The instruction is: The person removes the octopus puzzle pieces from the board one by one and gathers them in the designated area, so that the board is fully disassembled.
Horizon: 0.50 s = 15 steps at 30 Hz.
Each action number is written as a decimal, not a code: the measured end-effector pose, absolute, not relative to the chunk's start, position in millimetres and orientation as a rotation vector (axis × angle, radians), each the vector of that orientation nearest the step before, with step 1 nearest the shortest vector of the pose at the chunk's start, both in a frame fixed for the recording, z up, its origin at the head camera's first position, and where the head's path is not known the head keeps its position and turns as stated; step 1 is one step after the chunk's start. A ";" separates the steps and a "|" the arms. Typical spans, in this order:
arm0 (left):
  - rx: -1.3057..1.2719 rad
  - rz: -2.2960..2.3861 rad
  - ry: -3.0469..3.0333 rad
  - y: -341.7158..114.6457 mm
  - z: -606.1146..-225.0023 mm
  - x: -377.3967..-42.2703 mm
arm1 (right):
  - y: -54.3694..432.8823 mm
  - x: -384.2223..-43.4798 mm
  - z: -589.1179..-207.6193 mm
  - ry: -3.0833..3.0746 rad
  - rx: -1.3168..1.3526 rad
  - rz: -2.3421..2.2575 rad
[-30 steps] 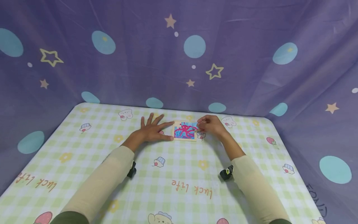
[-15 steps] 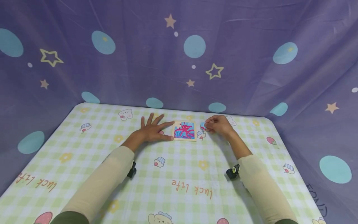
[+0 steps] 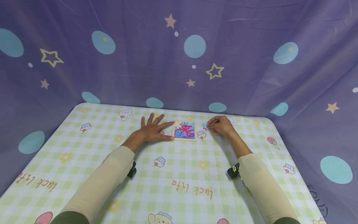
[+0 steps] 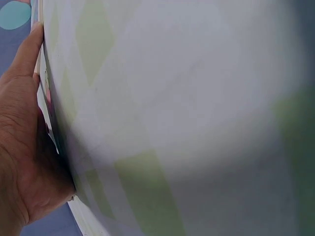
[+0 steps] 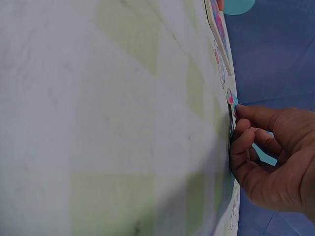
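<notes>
A jigsaw puzzle (image 3: 184, 132) of a pink octopus on blue lies in a square wooden frame (image 3: 185, 140) near the table's far side. Bare wood shows at its upper left corner. My left hand (image 3: 150, 131) lies with fingers spread, the thumb and forefinger tips touching the frame's left edge at its two corners. To the right of the frame, my right hand (image 3: 221, 125) pinches a small blue and pink puzzle piece (image 3: 205, 126) between thumb and forefinger, close over the cloth. In the right wrist view the same puzzle piece (image 5: 231, 98) sticks out past the fingertips.
A green and white checked tablecloth (image 3: 179, 168) with printed cupcakes, flowers and lettering covers the table. Behind it and at both sides hangs a purple curtain (image 3: 156, 62) with stars and blue ovals. A small black camera (image 3: 232, 172) sits on the right wrist.
My right hand has moved right, away from the puzzle frame's right edge, carrying the puzzle piece with it. The left hand and the frame have stayed in place.
</notes>
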<state>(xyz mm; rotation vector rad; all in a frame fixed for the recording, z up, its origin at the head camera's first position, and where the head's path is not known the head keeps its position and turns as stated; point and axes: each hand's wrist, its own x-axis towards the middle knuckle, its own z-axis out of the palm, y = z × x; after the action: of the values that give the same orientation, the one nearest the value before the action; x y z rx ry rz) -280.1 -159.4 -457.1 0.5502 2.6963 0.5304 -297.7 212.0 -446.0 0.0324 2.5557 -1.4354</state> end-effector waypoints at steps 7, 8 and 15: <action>0.537 0.505 2.709 -158.7 -461.3 -282.8 | 211.2 -298.1 -447.6 2.566 0.048 -1.415; 0.537 0.498 2.709 -158.2 -459.9 -282.0 | 211.2 -298.1 -447.5 2.567 0.047 -1.414; 0.552 0.504 2.719 -157.9 -456.6 -278.0 | 207.8 -298.6 -448.6 2.531 0.053 -1.489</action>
<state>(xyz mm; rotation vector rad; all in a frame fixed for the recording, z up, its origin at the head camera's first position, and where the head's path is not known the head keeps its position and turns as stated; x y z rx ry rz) -278.0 -157.9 -456.6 0.5517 2.7192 0.5043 -298.6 207.8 -448.6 0.0527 2.5305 -1.4888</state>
